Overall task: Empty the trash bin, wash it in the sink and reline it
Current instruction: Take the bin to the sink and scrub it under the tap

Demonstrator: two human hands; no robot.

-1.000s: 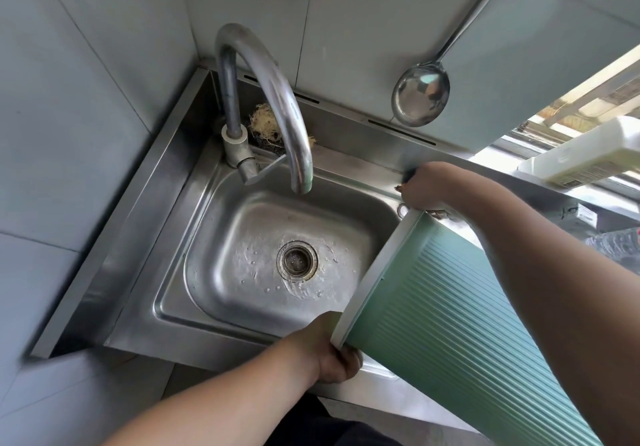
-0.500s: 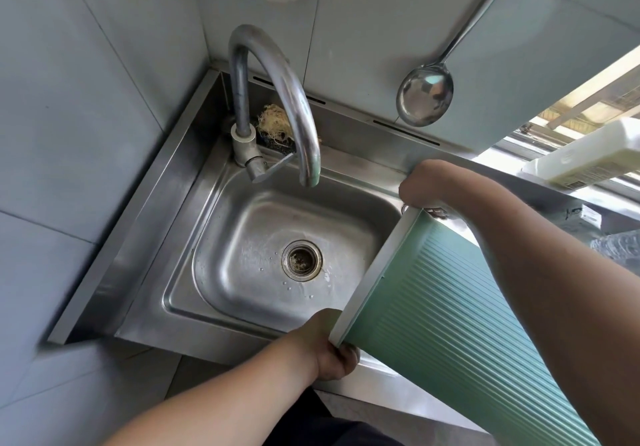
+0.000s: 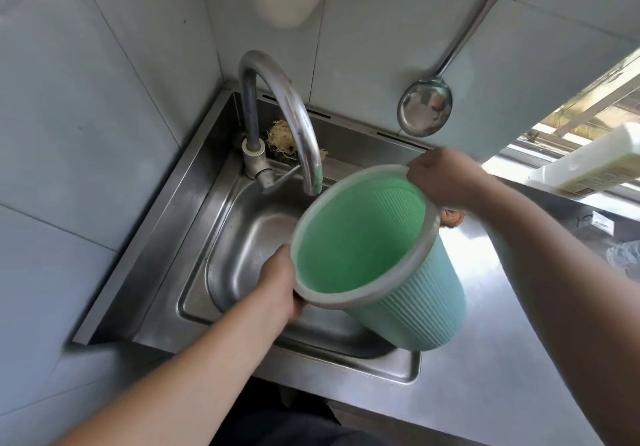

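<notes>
Steel bench [image 3: 485, 359] in a tiled corner, sink [image 3: 239, 255] set in it. Green trash bin [image 3: 398, 293] is tilted over the sink, mouth near the faucet [image 3: 294, 127]. Left hand [image 3: 282, 283] grips the near rim, right hand [image 3: 440, 179] pinches the far rim. Risk: rim knocks the spout, or a wet rim slips. Ladle [image 3: 424, 109] hangs behind the bin, scrubber [image 3: 280, 139] behind the faucet.

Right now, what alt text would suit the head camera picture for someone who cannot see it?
Two bare hands hold an empty green bin by its rim, tilted over a steel sink beside the tap: left hand at the near rim, right hand at the far rim. A ladle hangs on the tiled wall behind.
</notes>
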